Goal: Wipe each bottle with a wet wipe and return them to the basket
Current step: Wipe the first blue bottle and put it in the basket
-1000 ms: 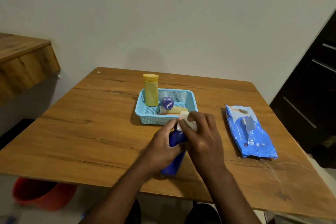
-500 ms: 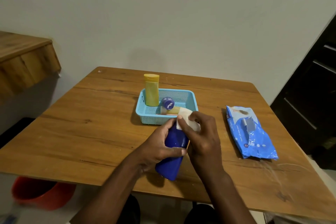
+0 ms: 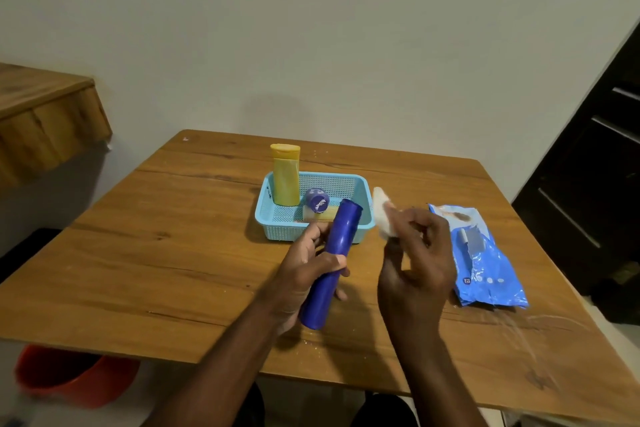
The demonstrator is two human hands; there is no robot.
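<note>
My left hand (image 3: 304, 270) grips a tall dark blue bottle (image 3: 332, 260) around its middle, tilted with its top toward the light blue basket (image 3: 273, 218). My right hand (image 3: 415, 260) pinches a white wet wipe (image 3: 383, 215) just right of the bottle's top, apart from it. In the basket a yellow bottle (image 3: 286, 174) stands upright at the back left. A small bottle with a purple cap (image 3: 317, 201) lies in the basket beside it.
A blue pack of wet wipes (image 3: 481, 260) lies on the wooden table (image 3: 173, 253) to the right of my hands. An orange bucket (image 3: 69, 381) sits on the floor below the table's left front edge. A dark door stands at the right.
My right hand has lifted the wipe off the blue bottle and moved to the right. The bottle's top is now uncovered, and my left hand still holds it.
</note>
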